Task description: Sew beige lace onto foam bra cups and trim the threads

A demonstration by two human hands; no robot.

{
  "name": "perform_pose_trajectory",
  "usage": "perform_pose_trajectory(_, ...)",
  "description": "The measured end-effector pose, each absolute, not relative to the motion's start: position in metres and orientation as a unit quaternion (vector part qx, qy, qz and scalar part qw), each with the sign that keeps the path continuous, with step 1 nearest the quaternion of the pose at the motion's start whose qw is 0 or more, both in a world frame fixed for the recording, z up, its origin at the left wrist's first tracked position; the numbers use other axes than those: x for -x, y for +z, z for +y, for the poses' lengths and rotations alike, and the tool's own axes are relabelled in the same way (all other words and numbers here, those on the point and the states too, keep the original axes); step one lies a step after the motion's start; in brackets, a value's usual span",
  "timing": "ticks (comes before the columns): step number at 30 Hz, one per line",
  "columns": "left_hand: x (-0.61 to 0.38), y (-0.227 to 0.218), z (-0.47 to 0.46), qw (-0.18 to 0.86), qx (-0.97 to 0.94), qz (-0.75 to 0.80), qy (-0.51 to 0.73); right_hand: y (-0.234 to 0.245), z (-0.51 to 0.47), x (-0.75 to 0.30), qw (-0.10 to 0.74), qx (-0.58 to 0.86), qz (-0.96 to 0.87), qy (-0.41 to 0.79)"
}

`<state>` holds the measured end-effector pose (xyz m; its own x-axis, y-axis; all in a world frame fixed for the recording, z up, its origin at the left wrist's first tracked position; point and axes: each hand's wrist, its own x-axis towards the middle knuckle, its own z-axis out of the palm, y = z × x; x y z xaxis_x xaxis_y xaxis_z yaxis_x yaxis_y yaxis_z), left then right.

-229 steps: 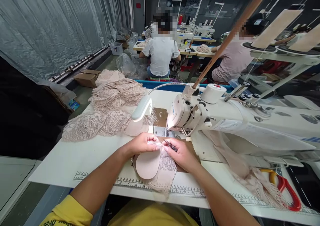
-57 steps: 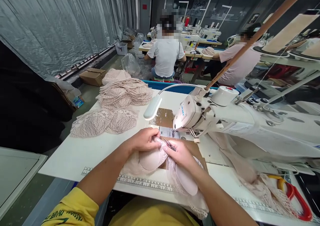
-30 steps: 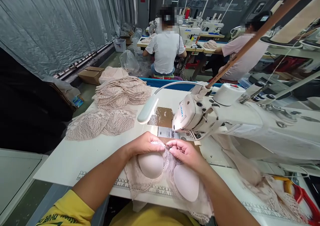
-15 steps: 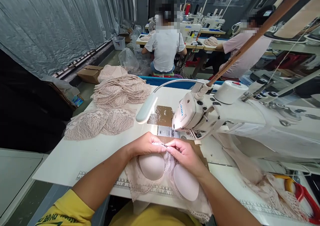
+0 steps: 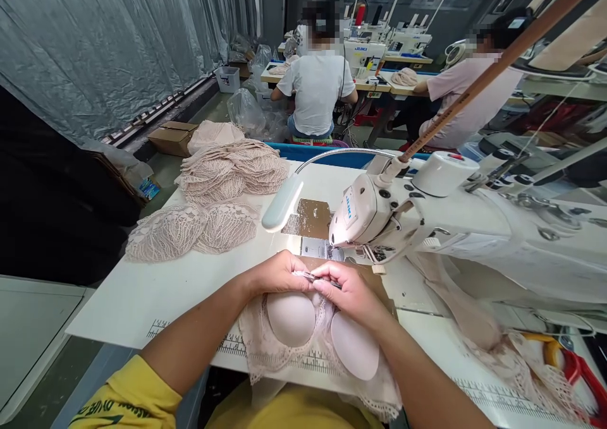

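Observation:
A beige lace bra (image 5: 290, 320) with two smooth padded cups lies cups-up at the table's near edge. My left hand (image 5: 274, 273) is closed, pinching the lace at the centre between the cups. My right hand (image 5: 348, 292) is closed too, holding small thread snips (image 5: 317, 278) whose tips meet the fabric at my left fingertips. Both hands sit just in front of the needle area of the white sewing machine (image 5: 427, 223).
A stack of lace pieces (image 5: 232, 169) and one spread lace bra (image 5: 192, 229) lie at the far left of the white table (image 5: 142, 293). The machine's lamp (image 5: 282, 203) hangs over the work. More lace and red-handled scissors (image 5: 576, 369) lie right. Two people sew at tables behind.
The bra has been turned and spread so both cups face up. My hands stay pinched together at its centre, shifting only slightly over the last second.

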<state>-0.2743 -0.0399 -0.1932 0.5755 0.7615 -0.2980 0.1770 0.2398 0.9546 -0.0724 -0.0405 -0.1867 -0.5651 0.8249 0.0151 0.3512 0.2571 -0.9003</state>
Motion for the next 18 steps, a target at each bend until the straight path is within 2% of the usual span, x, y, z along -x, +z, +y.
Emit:
perform_pose_trajectory(6,0.275,-0.185,-0.041,0.680,-0.569,0.414,0.205,-0.189,-0.040,0.068,0.271,0.430,-0.720,0.473)
perform_pose_trajectory(14,0.273,-0.190,-0.041,0.676,-0.575,0.411,0.212,-0.198,-0.037,0.064,0.261,0.398,-0.641,0.602)
perform_pose_trajectory(18,0.281,-0.190,-0.037,0.665,-0.614,0.385,0.182,-0.186,-0.039,0.073,0.214,0.428,-0.685,0.549)
